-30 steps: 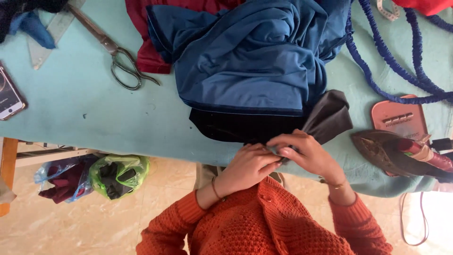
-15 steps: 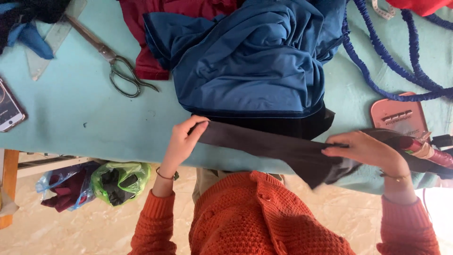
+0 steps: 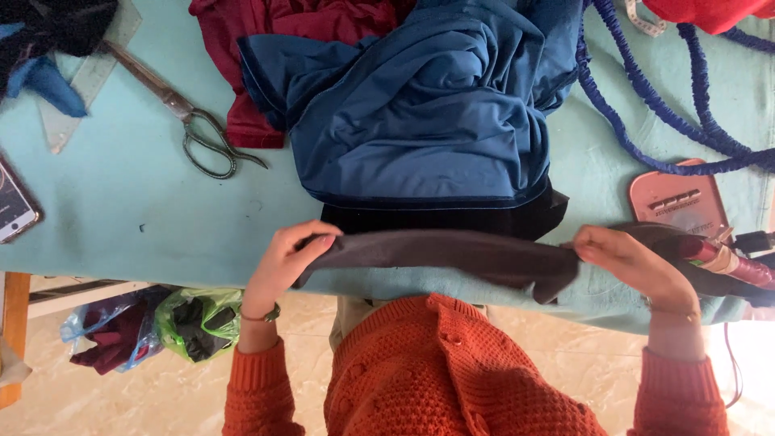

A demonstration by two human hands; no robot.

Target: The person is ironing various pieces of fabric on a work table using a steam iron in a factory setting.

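Lay at far left: phone (image 3: 14,211), then scissors (image 3: 190,129) on the teal table (image 3: 121,218). Below the edge, bagged scraps (image 3: 198,323) on the floor. Left hand (image 3: 282,260) pinched shut on one end of a dark grey fabric strip (image 3: 452,252), stretched flat along the table's near edge. Behind it, heaped blue cloth (image 3: 420,121). Right hand (image 3: 626,262) clamped on the other end, well apart from the left, beside an iron (image 3: 726,262).
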